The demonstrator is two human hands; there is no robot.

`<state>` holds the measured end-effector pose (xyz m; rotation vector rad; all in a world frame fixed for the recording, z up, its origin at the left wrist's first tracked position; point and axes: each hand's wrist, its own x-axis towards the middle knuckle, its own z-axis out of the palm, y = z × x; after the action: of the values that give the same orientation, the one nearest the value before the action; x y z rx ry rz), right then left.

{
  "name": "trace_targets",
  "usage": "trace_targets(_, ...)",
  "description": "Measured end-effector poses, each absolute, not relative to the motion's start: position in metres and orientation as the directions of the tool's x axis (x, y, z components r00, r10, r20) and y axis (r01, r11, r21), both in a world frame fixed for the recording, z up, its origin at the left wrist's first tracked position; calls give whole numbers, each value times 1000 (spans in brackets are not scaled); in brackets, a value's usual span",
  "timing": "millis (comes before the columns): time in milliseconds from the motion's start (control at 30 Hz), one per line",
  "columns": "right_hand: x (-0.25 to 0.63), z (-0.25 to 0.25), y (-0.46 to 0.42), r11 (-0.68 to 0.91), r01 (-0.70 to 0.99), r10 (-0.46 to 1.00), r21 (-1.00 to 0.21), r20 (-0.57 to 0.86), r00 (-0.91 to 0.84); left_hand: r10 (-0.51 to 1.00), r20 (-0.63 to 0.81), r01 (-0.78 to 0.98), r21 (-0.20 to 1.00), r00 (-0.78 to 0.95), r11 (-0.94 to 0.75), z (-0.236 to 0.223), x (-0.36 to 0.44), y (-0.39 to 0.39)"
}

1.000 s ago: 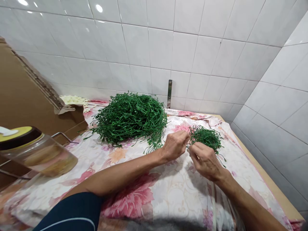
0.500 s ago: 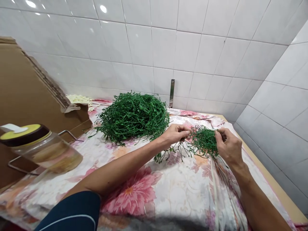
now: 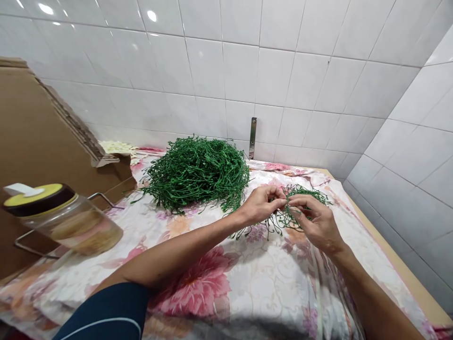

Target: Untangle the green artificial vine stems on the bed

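My left hand (image 3: 264, 204) is closed in a pinch, with thin green artificial stems (image 3: 272, 225) hanging beneath its fingers. Its fingertips meet those of my right hand (image 3: 314, 221), which is also closed, thumb and fingers together at the same stems. Exactly what lies between the fingertips is largely hidden. Behind and under my right hand lies a small heap of green stems (image 3: 311, 192), partly covered by it. To the left of both hands sits a big tangled pile of green stems (image 3: 198, 172) with small bud-like tips.
A floral cloth (image 3: 198, 288) covers the table. At left, a clear jar (image 3: 88, 229) with a yellow-and-brown lid leans in front of a cardboard box (image 3: 31, 118). Pale small pieces (image 3: 115, 147) lie behind the box. A metal strip (image 3: 253, 138) stands against the tiled wall (image 3: 240, 71).
My right hand has moved left from the small heap to meet my left hand's fingertips. My left hand has shifted slightly right. The big pile has stayed in place.
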<state>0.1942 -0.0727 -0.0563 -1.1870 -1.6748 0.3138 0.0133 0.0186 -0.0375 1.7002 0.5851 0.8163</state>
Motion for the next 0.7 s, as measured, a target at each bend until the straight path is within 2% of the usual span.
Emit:
trace_targets(167, 195, -60, -71, 387, 451, 905, -804, 426, -16, 713, 301, 55, 901, 633, -429, -39, 10, 18)
trace_targets(300, 198, -59, -69, 353, 377, 926, -856, 377, -11, 699, 328, 40, 890, 635, -454, -37, 9, 15)
trace_targets(400, 199, -59, -69, 357, 464, 918, -811, 396, -14, 685, 321, 16, 899, 654, -437, -36, 10, 13)
trace_targets(533, 198, -59, -70, 426, 582, 861, -692, 508, -26, 682, 300, 13, 911, 667, -413, -36, 11, 11)
trace_targets(700, 193, -58, -70, 467, 581, 836, -667, 547, -44, 684, 315, 16, 902, 658, -432, -33, 11, 9)
